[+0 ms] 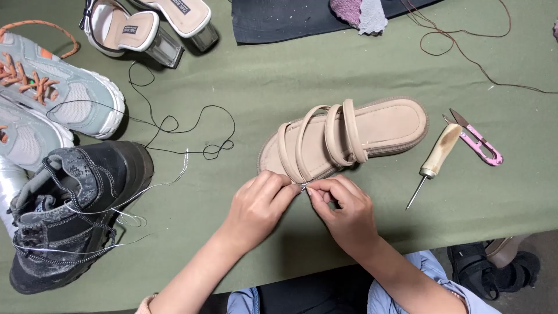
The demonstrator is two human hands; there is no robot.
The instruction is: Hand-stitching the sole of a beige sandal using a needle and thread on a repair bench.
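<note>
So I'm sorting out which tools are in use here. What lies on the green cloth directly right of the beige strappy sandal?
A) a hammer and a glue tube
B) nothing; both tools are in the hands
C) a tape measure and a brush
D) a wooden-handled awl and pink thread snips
D: the wooden-handled awl and the pink thread snips lie side by side right of the sandal, away from both hands.

Both forearms are reaching in from the six o'clock edge, angling toward each other. The left hand (258, 203) is curling knuckles-up, its thumb and forefinger pinching closed at its two o'clock side. The right hand (343, 209) is mirroring it, fingers bent, fingertips pinching at its ten o'clock side. The two grips are meeting, nearly touching.
</note>
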